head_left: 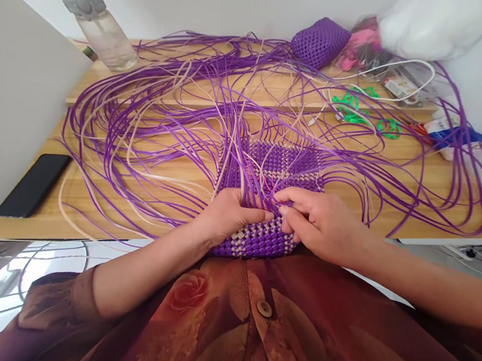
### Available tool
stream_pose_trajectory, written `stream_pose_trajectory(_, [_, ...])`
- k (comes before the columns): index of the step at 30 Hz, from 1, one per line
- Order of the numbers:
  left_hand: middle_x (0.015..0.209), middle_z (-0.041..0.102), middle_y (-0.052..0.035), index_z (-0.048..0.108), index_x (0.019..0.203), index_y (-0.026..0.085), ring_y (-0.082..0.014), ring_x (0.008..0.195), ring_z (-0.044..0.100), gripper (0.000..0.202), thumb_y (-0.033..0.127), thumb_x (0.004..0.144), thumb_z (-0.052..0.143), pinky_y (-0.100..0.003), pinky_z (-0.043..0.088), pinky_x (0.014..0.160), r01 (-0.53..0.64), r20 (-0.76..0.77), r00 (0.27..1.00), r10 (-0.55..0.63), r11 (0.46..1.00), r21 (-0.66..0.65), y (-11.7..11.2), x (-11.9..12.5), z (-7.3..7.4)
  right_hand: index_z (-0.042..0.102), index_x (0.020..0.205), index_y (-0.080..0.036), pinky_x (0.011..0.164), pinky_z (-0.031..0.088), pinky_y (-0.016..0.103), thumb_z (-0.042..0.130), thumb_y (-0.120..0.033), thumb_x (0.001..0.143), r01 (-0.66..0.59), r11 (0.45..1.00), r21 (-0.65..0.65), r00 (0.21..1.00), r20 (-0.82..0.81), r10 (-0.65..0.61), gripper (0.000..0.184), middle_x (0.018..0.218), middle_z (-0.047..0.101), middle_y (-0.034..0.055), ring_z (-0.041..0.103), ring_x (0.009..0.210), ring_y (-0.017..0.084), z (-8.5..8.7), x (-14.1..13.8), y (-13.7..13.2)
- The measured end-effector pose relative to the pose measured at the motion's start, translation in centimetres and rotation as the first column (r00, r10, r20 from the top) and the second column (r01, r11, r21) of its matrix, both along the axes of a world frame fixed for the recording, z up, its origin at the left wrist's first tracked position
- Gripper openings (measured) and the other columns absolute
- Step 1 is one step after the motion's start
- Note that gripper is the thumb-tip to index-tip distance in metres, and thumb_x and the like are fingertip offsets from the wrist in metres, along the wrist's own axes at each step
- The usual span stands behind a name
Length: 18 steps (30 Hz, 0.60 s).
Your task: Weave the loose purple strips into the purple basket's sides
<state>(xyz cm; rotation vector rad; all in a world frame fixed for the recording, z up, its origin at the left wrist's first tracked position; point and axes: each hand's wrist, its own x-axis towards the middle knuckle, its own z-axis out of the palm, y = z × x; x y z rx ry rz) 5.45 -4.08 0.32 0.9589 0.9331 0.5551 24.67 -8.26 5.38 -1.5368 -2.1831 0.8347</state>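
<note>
A woven basket of purple and cream plastic strips rests at the table's front edge, close against my body. Its near wall is tightly woven, and long loose strips fan out from it to both sides. My left hand is closed on the upper edge of that wall, thumb on the outside, with several strips rising past its fingers. Just to the right, my right hand pinches at the same edge, thumb and forefinger together on a purple strip. The strip's end is hidden among the fingers.
A black phone lies at the left, with a clear bottle behind it. Along the back sit a purple woven piece and a white plastic bag. Green strips, a white cable and a blue packet lie at the right.
</note>
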Motion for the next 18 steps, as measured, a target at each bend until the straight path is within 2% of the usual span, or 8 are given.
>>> stream_pose_trajectory(2, [0.085, 0.075, -0.0040, 0.076, 0.085, 0.013, -0.0160, 0.076, 0.064, 0.035, 0.027, 0.056, 0.089, -0.030, 0.048, 0.078, 0.001, 0.043, 0.999, 0.001, 0.999, -0.037, -0.1, -0.1, 0.0, 0.060, 0.124, -0.020, 0.059, 0.045, 0.024, 0.046, -0.021, 0.094, 0.030, 0.999, -0.033, 0.998, -0.059, -0.032, 0.033, 0.071, 0.071, -0.0023, 0.065, 0.060, 0.012, -0.1, -0.4, -0.1])
stream_pose_trajectory(6, [0.077, 0.073, -0.0032, 0.074, 0.078, 0.012, -0.0137, 0.068, 0.062, 0.032, 0.030, 0.056, 0.090, -0.028, 0.047, 0.072, -0.008, 0.025, 1.000, 0.009, 0.999, -0.053, 0.0, -0.2, 0.0, 0.034, 0.149, -0.017, 0.058, 0.047, 0.024, 0.048, -0.019, 0.092, 0.045, 0.992, -0.117, 0.989, -0.132, -0.060, 0.058, 0.072, 0.072, -0.0037, 0.066, 0.058, 0.012, 0.2, -0.9, -0.9])
stream_pose_trajectory(9, [0.073, 0.072, -0.0027, 0.072, 0.074, 0.012, -0.0124, 0.064, 0.060, 0.029, 0.030, 0.058, 0.090, -0.027, 0.046, 0.068, -0.001, 0.029, 1.000, 0.003, 0.999, -0.053, 0.0, -0.2, -0.2, 0.020, 0.154, -0.017, 0.061, 0.049, 0.024, 0.047, -0.017, 0.092, -0.003, 0.990, -0.141, 0.986, -0.164, -0.021, 0.068, 0.072, 0.071, -0.0052, 0.066, 0.059, 0.012, 0.3, -1.4, -1.6])
stream_pose_trajectory(14, [0.074, 0.073, -0.0048, 0.073, 0.078, 0.012, -0.0155, 0.067, 0.064, 0.029, 0.034, 0.065, 0.086, -0.030, 0.048, 0.072, 0.015, 0.058, 0.998, -0.009, 0.995, -0.103, -0.1, -0.2, -0.4, 0.003, 0.159, -0.015, 0.063, 0.049, 0.029, 0.043, -0.018, 0.094, -0.026, 0.999, 0.022, 0.999, -0.044, 0.027, 0.077, 0.077, 0.073, -0.0004, 0.067, 0.064, 0.016, -0.3, -1.7, -1.4])
stream_pose_trajectory(18, [0.074, 0.073, -0.0045, 0.072, 0.076, 0.012, -0.0161, 0.066, 0.064, 0.025, 0.029, 0.062, 0.085, -0.031, 0.049, 0.073, -0.026, 0.027, 0.999, 0.030, 0.988, -0.155, -0.2, -0.2, 0.1, -0.005, 0.160, -0.019, 0.066, 0.049, 0.030, 0.041, -0.018, 0.095, -0.040, 0.999, 0.030, 0.999, -0.005, 0.040, 0.080, 0.076, 0.072, -0.0015, 0.068, 0.067, 0.017, -0.3, -1.2, -1.2])
